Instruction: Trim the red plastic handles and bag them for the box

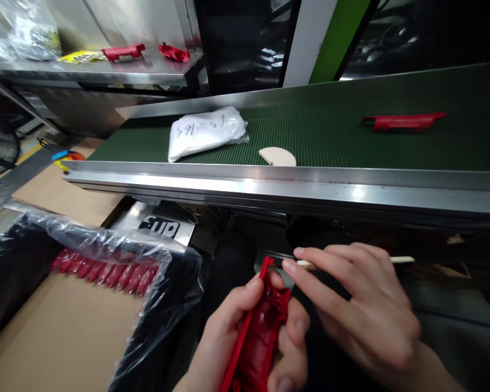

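Observation:
My left hand [218, 332] is closed around a hollow red plastic housing [257, 343], its open inner side facing up and its narrow end pointing away from me. Close to that end is my right hand [363, 307], which has a thin cream-coloured stick [403, 259] between its fingers. One tip of the stick points toward the housing; the other sticks out past the knuckles on the right. Whether the near tip touches the red plastic I cannot tell.
Across the front runs a green conveyor belt [318, 130] with a metal edge [351, 188]. On it lie a white plastic packet [206, 133], a cream half-round piece [278, 157] and another red housing [404, 121]. A plastic-lined box [179, 283] at lower left holds several wrapped red parts [106, 271].

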Available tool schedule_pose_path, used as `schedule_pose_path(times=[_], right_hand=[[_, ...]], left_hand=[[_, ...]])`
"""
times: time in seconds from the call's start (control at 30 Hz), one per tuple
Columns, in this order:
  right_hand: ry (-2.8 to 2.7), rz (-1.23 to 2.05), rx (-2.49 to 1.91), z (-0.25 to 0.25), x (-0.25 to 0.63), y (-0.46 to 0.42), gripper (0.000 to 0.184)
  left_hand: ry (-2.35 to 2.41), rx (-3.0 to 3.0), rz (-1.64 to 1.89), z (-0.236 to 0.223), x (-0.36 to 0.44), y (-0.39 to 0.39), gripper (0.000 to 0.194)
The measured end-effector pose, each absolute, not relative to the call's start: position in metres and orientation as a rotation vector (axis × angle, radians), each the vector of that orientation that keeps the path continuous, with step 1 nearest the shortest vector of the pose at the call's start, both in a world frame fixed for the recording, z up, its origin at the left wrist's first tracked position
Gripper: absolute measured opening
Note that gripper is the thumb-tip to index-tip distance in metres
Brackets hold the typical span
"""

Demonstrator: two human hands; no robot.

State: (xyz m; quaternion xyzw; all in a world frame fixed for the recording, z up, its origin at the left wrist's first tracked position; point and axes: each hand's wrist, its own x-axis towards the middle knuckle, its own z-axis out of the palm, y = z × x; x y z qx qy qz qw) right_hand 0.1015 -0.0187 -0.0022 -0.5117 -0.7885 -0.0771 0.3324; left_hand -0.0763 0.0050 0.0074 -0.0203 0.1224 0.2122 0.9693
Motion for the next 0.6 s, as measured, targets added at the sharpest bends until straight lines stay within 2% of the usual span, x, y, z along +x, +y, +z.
schedule_pose_path(times=[0.17,0.3,0.47,0.6], right_hand=[[-2.088,-0.269,-1.339,0.0,0.104,-0.019,0.032],[-2.067,-0.249,-1.365,0.01,0.115,-0.018,0.037],[-1.926,-0.232,-1.377,0.008,0.121,-0.016,0.047],[-1.835,-0.14,-1.444,-0.001,0.131,-0.027,0.05]], left_hand=[[0.237,-0.043,0.416,0.001,-0.077,0.005,0.08],[0.21,-0.062,0.385,-0.011,-0.076,-0.001,0.071],[0.231,-0.067,0.467,-0.018,-0.077,-0.005,0.054],[0.272,0.041,0.512,-0.007,-0.076,0.01,0.027]])
